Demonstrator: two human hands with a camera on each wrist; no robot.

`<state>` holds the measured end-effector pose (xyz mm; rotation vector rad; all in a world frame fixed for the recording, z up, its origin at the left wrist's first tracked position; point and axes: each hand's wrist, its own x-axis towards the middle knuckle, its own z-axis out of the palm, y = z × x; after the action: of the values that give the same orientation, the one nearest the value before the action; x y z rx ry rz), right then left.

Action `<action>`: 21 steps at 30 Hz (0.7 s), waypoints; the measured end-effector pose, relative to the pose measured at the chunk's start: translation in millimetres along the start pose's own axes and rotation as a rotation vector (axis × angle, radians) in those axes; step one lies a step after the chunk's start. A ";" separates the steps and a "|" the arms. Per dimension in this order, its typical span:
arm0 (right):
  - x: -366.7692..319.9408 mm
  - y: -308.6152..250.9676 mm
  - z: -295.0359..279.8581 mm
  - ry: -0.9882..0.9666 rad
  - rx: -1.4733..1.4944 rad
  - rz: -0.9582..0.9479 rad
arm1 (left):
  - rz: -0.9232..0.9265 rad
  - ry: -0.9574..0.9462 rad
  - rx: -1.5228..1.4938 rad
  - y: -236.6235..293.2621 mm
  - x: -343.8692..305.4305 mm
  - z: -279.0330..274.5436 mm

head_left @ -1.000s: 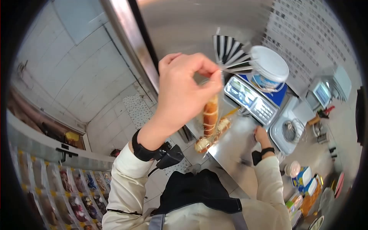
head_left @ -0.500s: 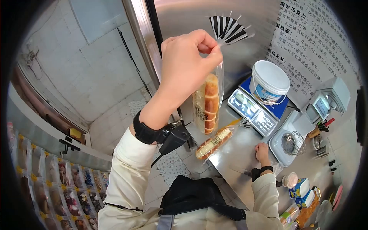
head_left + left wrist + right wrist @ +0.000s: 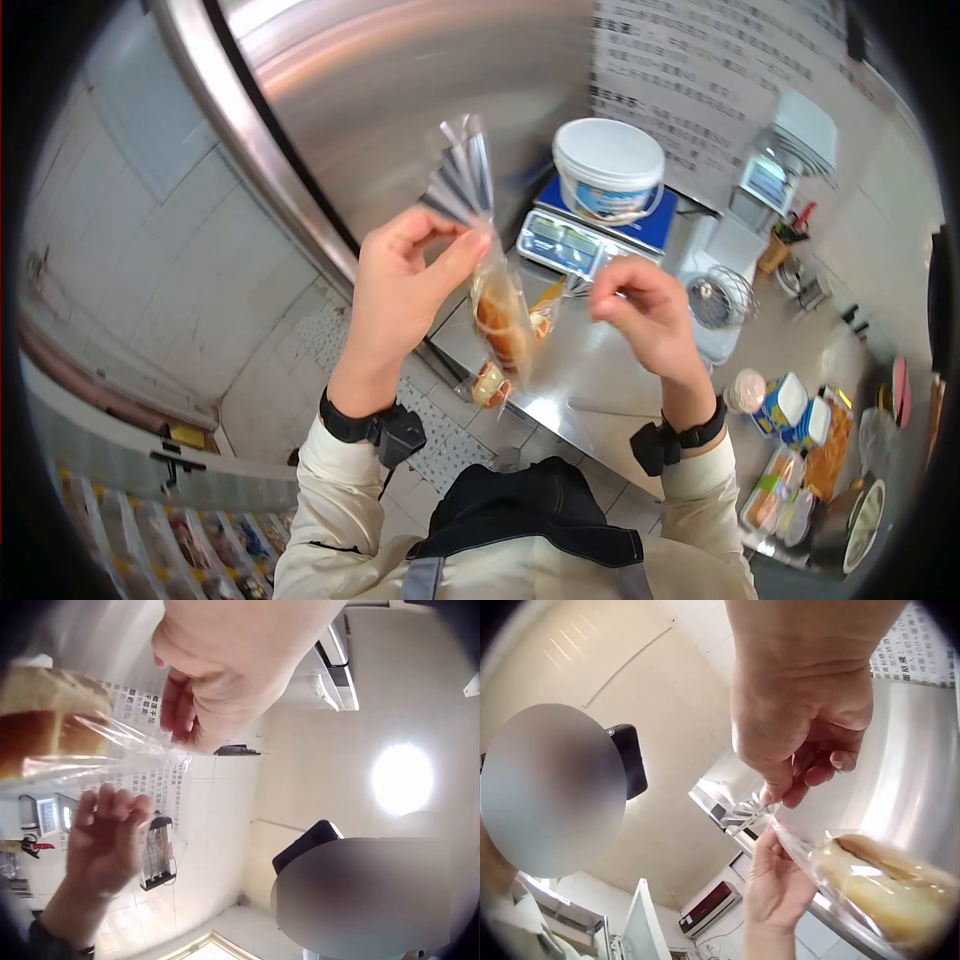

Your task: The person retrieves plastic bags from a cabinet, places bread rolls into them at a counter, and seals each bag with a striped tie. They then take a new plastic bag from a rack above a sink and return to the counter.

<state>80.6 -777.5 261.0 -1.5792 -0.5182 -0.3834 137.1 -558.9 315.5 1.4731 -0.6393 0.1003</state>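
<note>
My left hand (image 3: 405,280) pinches the gathered neck of a clear plastic bag (image 3: 484,250) between thumb and fingers. The bag's black-striped top (image 3: 462,170) fans out above the grip. Inside hangs a long browned bread roll (image 3: 503,325), tilted and close up in the left wrist view. My right hand (image 3: 645,315) is raised to the right of the bag, fingers curled with thumb against them. In the right wrist view a thin pale strip (image 3: 751,820) runs from its fingertips, overlapping the striped top. A second bagged roll (image 3: 490,385) lies at the counter's edge, partly hidden behind the first.
A digital scale (image 3: 560,243) on the steel counter (image 3: 600,375) bears a white bucket (image 3: 610,160). Farther right stand another scale with a wire whisk (image 3: 722,298), blue-and-white packs (image 3: 785,402) and food trays (image 3: 772,488). A steel panel (image 3: 400,100) rises behind.
My left hand has lowered the bagged roll and brought it nearer my body. My right hand has risen from the counter toward the bag. The head view has shifted.
</note>
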 end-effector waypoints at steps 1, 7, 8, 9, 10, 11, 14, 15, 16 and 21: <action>7.2 -15.8 5.2 -0.065 -0.070 -0.036 | 0.000 -0.034 -0.012 -5.6 -3.4 4.4; 8.0 -47.9 13.9 0.045 -0.109 0.175 | -0.024 -0.179 -0.177 -22.1 -22.6 28.7; 4.7 -49.3 13.3 0.034 -0.116 0.190 | -0.088 -0.175 -0.251 -19.1 -26.1 35.1; 0.1 -52.1 14.0 0.047 -0.129 0.199 | -0.092 -0.189 -0.266 -20.2 -28.4 37.3; -3.3 -55.4 14.1 0.025 -0.104 0.229 | -0.022 -0.191 -0.222 -22.1 -29.6 39.6; -5.7 -59.3 14.2 0.001 -0.081 0.255 | 0.053 -0.190 -0.179 -24.1 -30.2 41.9; -10.9 -74.8 15.8 -0.017 -0.226 0.338 | 0.119 -0.144 -0.155 -30.9 -33.7 45.9; -12.8 -75.5 18.4 -0.009 -0.235 0.337 | 0.122 -0.133 -0.118 -30.7 -34.5 45.8; -14.4 -74.0 22.2 0.046 -0.266 0.276 | 0.068 -0.139 -0.138 -29.9 -35.0 46.1; -19.5 -72.1 37.4 0.334 -0.607 -0.102 | 0.205 -0.111 -0.151 -33.5 -38.9 49.1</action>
<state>22.7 -740.1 308.2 -2.0159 -0.2277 -0.9296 102.9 -597.0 266.3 1.2719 -0.8688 0.1269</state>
